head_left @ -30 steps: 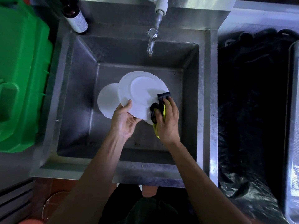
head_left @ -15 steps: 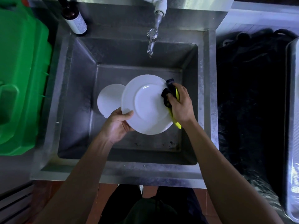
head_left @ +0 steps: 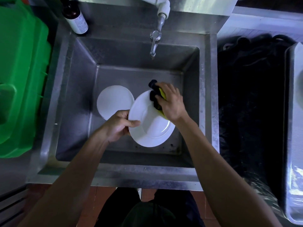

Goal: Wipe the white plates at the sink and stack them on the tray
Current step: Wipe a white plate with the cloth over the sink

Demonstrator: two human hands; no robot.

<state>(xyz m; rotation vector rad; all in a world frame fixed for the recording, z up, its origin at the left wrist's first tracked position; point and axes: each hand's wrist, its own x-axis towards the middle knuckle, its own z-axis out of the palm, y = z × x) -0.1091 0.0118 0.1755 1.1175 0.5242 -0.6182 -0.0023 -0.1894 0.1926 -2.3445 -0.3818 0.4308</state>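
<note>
- Head view, counts: two round white ceramic plates are being shown in the square stainless-steel sink point(head_left: 70, 99); one, the held white plate point(head_left: 150, 128), is being kept tilted above the basin, and the second white plate point(head_left: 114, 100) is lying flat on the basin floor just to its left, partly overlapped by it. One black-and-yellow cleaning cloth point(head_left: 155, 95) and two bare hands are being shown.
- The held plate's left rim is being pinched by the left hand point(head_left: 116, 126), with the thumb curled over the face and the fingers hidden behind.
- The cloth is being gripped by the right hand point(head_left: 170, 104) with curled fingers and is being pressed against the plate's upper right rim.
- Against the frame half a second earlier: the cloth and right hand are being found higher along the rim, towards the far side of the plate, and the plate is being held more steeply tilted, so more of the second plate is being uncovered.
- Surroundings: a chrome tap point(head_left: 155, 41) is hanging over the back of the basin; a dark brown bottle with a white label point(head_left: 76, 18) is standing on the rear left corner; a large green plastic container point(head_left: 23, 79) is sitting just left of the sink; a black plastic bin liner point(head_left: 249, 95) is filling the space to the right, between the sink and a grey metal tray point(head_left: 291, 145) cut off by the right edge.
- The lower part of the sink's front rim is being crossed by both forearms.
</note>
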